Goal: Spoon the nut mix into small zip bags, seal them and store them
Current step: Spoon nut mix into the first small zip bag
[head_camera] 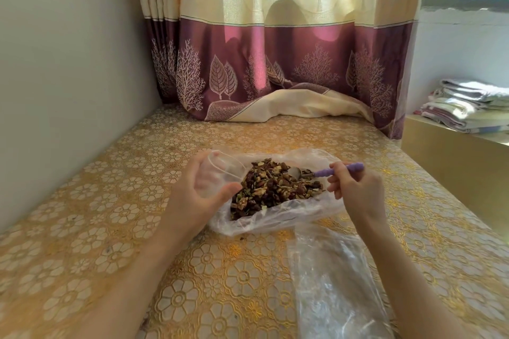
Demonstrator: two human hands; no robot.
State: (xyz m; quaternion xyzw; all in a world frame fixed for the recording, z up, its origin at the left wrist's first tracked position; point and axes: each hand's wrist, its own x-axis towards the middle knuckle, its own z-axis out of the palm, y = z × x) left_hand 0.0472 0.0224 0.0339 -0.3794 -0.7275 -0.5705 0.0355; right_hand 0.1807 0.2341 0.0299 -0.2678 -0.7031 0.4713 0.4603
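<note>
The gold floral-patterned tablecloth [115, 217] fills the lower frame. At centre lies the open clear plastic bag [275, 217] of brown nut mix [272, 187]. My left hand [203, 187] curls around a small clear zip bag [223, 170], apparently empty. My right hand [355, 187] pinches the purple-handled metal spoon [325, 172], bowl resting in the mix.

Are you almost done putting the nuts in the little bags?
Not nearly. No filled or sealed bag shows yet. The left hand holds a small zip bag open and empty, while the right hand dips the purple spoon into the nut mix, a full heap in its big plastic bag. Filling, sealing and storing all remain, and more clear bags wait nearby.
</note>
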